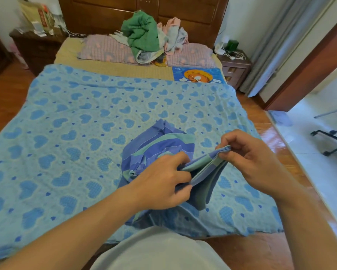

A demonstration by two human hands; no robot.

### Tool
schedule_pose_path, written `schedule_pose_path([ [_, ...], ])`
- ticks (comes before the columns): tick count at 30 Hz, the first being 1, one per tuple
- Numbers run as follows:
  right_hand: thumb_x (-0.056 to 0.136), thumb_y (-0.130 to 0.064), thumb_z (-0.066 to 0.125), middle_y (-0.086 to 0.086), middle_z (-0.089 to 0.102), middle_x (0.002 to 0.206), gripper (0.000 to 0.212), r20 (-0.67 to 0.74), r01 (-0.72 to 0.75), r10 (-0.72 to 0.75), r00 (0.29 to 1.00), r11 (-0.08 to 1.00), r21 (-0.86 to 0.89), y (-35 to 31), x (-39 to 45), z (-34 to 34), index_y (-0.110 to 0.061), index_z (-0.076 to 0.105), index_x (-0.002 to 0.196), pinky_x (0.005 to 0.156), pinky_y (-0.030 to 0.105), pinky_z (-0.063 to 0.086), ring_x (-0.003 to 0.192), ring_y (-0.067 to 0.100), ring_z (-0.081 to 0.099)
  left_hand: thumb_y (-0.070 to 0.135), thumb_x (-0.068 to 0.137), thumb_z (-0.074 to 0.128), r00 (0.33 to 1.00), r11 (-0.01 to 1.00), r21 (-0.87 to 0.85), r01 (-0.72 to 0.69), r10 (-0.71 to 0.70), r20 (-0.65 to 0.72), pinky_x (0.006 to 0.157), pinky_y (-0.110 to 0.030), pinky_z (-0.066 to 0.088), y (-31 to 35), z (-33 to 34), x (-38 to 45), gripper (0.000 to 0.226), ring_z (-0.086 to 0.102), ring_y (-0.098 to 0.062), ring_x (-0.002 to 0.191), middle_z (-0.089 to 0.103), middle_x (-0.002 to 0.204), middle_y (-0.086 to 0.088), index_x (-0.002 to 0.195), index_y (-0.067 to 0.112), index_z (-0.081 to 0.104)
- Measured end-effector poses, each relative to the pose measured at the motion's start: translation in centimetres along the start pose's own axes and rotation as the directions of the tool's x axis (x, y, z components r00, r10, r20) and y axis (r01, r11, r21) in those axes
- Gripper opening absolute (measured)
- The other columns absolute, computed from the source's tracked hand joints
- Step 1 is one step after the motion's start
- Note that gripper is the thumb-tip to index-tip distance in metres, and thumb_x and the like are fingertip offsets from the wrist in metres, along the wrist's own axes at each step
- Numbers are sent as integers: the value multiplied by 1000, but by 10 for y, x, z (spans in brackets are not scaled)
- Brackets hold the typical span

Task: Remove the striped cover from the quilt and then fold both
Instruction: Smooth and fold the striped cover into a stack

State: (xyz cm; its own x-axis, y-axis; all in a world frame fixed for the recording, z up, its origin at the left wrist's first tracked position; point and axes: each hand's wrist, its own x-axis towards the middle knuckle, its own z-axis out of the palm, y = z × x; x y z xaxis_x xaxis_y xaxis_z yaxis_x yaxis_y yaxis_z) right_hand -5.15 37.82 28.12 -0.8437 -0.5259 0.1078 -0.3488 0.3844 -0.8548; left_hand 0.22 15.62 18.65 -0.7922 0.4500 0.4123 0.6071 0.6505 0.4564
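**A:** So what's on the bed (113, 70) right now?

**B:** Biggest thing is the light blue quilt with the darker blue heart print (70, 137), spread flat over most of the mattress and hanging a bit over the near edge. Up by the dark wooden headboard (97, 14) there are pink checked pillows (105, 48) with a heap of clothes on top, mostly a crumpled green garment (141, 33).

**A:** And the cover?

**B:** The blue, purple and teal striped fabric cover (160, 145) is off the quilt, bunched up on top of it near the front edge, right in front of the person.

**A:** What are the hands doing?

**B:** Both are on the cover. The left hand (163, 182) has its fingers curled around a gathered fold of the striped cloth. The right hand (247, 154) pinches a stacked edge of it between thumb and fingertips, lifted just off the quilt. The fabric runs taut-ish between the two.
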Motion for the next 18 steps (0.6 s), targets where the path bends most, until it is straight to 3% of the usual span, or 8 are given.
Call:
schedule_pose_path([
  [3, 90, 3, 63, 6, 66, 87, 26, -43, 8, -9, 999, 1000, -27, 0, -1, 3, -23, 60, 89, 79, 33, 50, 85, 23, 64, 43, 98, 50, 991, 991, -17, 134, -134, 10, 59, -33, 35, -3, 8, -17, 36, 40, -17, 67, 38, 86, 2, 71, 20, 55],
  [7, 91, 1, 63, 8, 66, 85, 22, -108, -6, 3, 994, 999, -35, 4, 0, 2, -21, 61, 90, 77, 50, 50, 83, 32, 63, 34, 99, 47, 994, 981, 176, 76, -88, 62, 59, -37, 38, -35, 33, -48, 31, 41, -23, 65, 42, 76, 1, 75, 19, 60],
  [9, 91, 1, 62, 8, 66, 84, 24, -176, -24, 20, 984, 1000, -20, 4, 1, -1, -22, 60, 90, 73, 51, 48, 81, 34, 61, 26, 93, 47, 988, 958, 277, 69, -104, 115, 77, -41, 47, -68, 50, -71, 24, 52, -25, 73, 53, 81, -1, 84, 20, 68],
  [11, 91, 3, 60, 7, 65, 83, 22, -229, -17, 14, 973, 1000, -10, 0, 3, -1, -19, 60, 91, 68, 40, 47, 75, 22, 61, 21, 83, 49, 966, 893, 443, 80, -179, 186, 105, -44, 41, -105, 62, -94, 23, 61, -23, 83, 59, 84, 1, 84, 21, 72],
  [13, 91, 5, 60, 7, 64, 82, 18, -232, -9, 6, 973, 1000, -12, -5, 6, 3, -14, 59, 92, 65, 28, 44, 72, 11, 58, 15, 77, 54, 920, 835, 535, 127, -301, 252, 108, -40, 37, -133, 61, -99, 20, 65, -23, 83, 63, 85, -1, 83, 19, 73],
  [15, 91, 5, 61, 2, 62, 78, 16, -221, -2, -3, 975, 1000, -23, -10, 9, 7, -11, 59, 91, 62, 25, 42, 70, 9, 55, 5, 75, 65, 864, 765, 494, 413, -500, 52, 79, -36, 48, -149, 35, -76, 12, 64, -31, 74, 63, 84, -9, 85, 10, 69],
  [16, 91, 4, 61, -2, 61, 75, 16, -225, -2, -5, 974, 1000, -30, -12, 12, 8, -12, 58, 91, 60, 22, 41, 67, 7, 53, 4, 80, 64, 794, 704, 409, 581, -601, -92, 68, -38, 47, -154, 15, -61, 13, 62, -38, 73, 62, 89, -14, 92, 6, 66],
  [18, 91, 4, 61, -11, 59, 73, 20, -284, -1, -10, 959, 999, -39, -18, 17, 6, -15, 57, 89, 60, 18, 41, 65, 3, 51, 7, 88, 58, 710, 666, 248, 703, -641, -290, 59, -42, 44, -160, -11, -43, 24, 60, -44, 71, 59, 102, -20, 111, 6, 62],
])
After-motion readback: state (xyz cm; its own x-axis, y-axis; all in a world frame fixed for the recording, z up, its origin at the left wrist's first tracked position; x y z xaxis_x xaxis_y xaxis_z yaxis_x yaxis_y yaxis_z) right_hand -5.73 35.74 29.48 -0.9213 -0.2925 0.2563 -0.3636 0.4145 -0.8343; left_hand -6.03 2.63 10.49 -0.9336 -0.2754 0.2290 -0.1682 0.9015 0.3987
